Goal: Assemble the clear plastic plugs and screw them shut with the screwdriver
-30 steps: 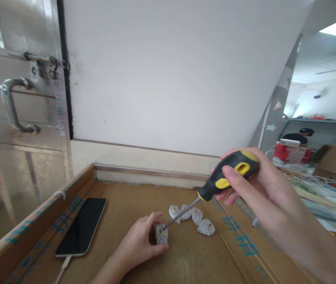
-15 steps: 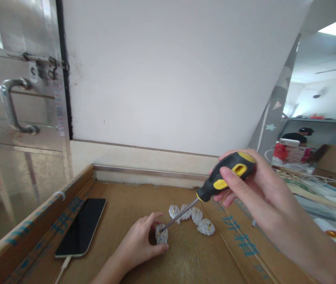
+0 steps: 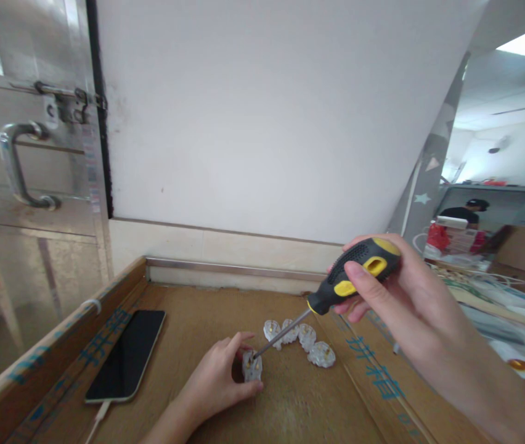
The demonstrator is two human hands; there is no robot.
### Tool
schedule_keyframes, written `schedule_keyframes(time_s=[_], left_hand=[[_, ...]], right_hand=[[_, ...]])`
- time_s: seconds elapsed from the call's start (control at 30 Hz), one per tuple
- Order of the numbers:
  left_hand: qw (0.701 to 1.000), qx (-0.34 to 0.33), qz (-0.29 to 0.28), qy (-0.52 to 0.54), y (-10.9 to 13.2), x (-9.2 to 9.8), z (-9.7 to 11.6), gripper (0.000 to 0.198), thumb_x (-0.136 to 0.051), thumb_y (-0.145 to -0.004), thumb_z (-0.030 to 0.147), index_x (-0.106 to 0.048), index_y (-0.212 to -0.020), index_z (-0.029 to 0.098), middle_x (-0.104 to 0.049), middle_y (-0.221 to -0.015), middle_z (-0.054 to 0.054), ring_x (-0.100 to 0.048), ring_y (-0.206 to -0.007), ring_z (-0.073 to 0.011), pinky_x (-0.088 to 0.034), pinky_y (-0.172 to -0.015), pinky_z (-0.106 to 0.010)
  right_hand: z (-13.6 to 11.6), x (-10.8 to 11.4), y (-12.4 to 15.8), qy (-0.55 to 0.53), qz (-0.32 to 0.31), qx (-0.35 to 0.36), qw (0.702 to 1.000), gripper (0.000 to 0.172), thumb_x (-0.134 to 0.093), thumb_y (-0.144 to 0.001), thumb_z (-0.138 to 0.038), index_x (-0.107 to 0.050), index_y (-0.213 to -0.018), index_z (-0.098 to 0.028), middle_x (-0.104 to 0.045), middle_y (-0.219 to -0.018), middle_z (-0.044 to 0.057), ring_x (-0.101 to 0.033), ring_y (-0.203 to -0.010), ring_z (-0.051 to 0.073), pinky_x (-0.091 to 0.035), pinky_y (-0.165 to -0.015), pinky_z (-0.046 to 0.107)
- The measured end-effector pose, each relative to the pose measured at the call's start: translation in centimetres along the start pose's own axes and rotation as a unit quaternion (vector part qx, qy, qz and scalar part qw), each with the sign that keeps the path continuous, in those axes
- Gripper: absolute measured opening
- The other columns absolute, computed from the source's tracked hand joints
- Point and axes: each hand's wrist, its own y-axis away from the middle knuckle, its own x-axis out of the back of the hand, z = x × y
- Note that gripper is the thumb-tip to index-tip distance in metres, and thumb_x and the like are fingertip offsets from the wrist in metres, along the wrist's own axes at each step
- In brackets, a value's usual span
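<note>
My right hand (image 3: 382,290) is wrapped round the black and yellow handle of a screwdriver (image 3: 357,271). Its shaft slants down to the left, and the tip meets the upper part of a small translucent plastic piece (image 3: 252,369) with brass-coloured bits. My left hand (image 3: 220,373) pinches that piece between thumb and fingers on the cardboard surface. Just behind and to the right lie several similar translucent pieces (image 3: 321,354), partly crossed by the shaft.
A black phone (image 3: 126,356) with a white cable lies at the left on the cardboard (image 3: 309,407). A raised cardboard edge (image 3: 59,342) runs along the left. Bags and boxes crowd the right, with a person (image 3: 466,213) in a dark cap farther back.
</note>
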Motion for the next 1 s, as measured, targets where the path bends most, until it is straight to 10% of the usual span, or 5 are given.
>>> schedule_keyframes(time_s=[1.0], left_hand=[[1.000,-0.003,0.001,-0.010,-0.10,-0.20,-0.17,0.061,-0.069,-0.065,0.034,-0.046,-0.120,0.026,-0.064,-0.104,-0.003,-0.058,-0.094,-0.0214,-0.044,-0.084,-0.032]], right_hand=[[0.31,-0.61,0.18,0.003,-0.014,0.015,1.000,0.024,-0.052,-0.083,-0.045,-0.044,-0.096,-0.027,-0.058,-0.073,-0.002,-0.062,-0.058,0.013,-0.055,-0.049,0.020]])
